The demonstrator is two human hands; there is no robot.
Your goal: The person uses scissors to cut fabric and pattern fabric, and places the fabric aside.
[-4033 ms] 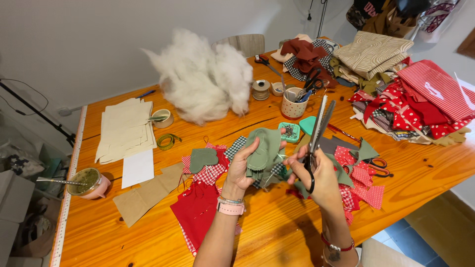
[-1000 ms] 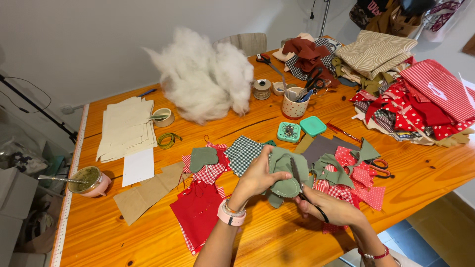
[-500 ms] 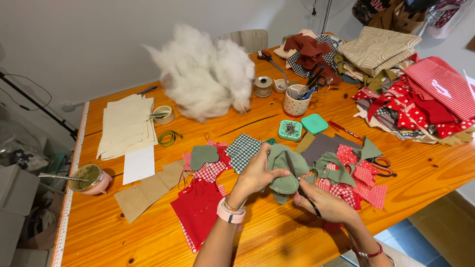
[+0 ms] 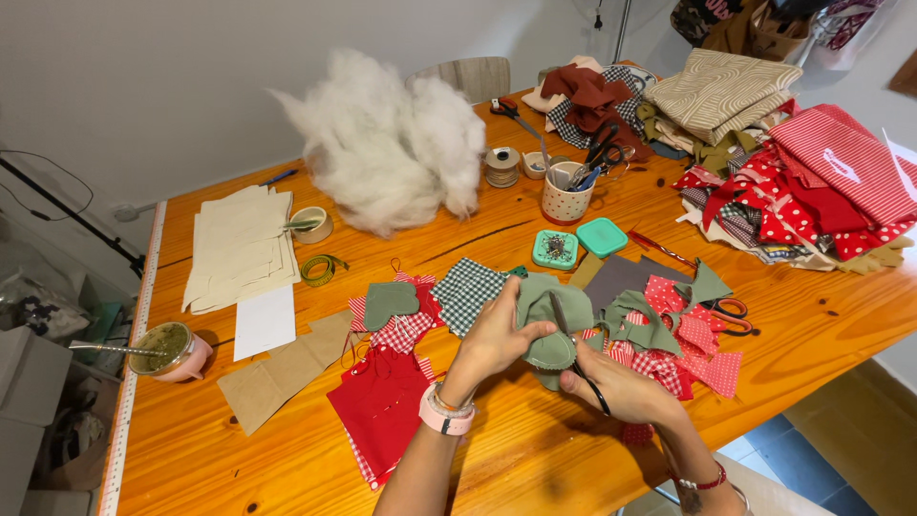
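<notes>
Orange wooden table (image 4: 535, 449) fills the head view, crowded with sewing scraps, against a pale wall.

Head view, now: my left hand (image 4: 497, 336) pinches the green felt piece (image 4: 552, 330) by its left edge, thumb on top, holding it raised just above the table near the front middle. My right hand (image 4: 626, 390) is closed around the handles of the black scissors (image 4: 571, 349); the blades lie across the felt, pointing up and away from me. Whether the blades are biting the felt I cannot tell. Around the hands: a red fabric square (image 4: 380, 406) to the left, a green-checked patch (image 4: 468, 291) just behind, red dotted scraps (image 4: 693, 339) to the right. White stuffing (image 4: 382, 153) sits well back.

Judgement: the step in hand looks like trimming the felt shape along its stitched edge. The next snip calls for turning the piece with the left fingers so the curve feeds into the blades without nicking the seam.

Against the frame four seconds back: the scissors stood upright then, lifted clear; now they are lowered onto the felt, and both hands sit closer to me.
</notes>
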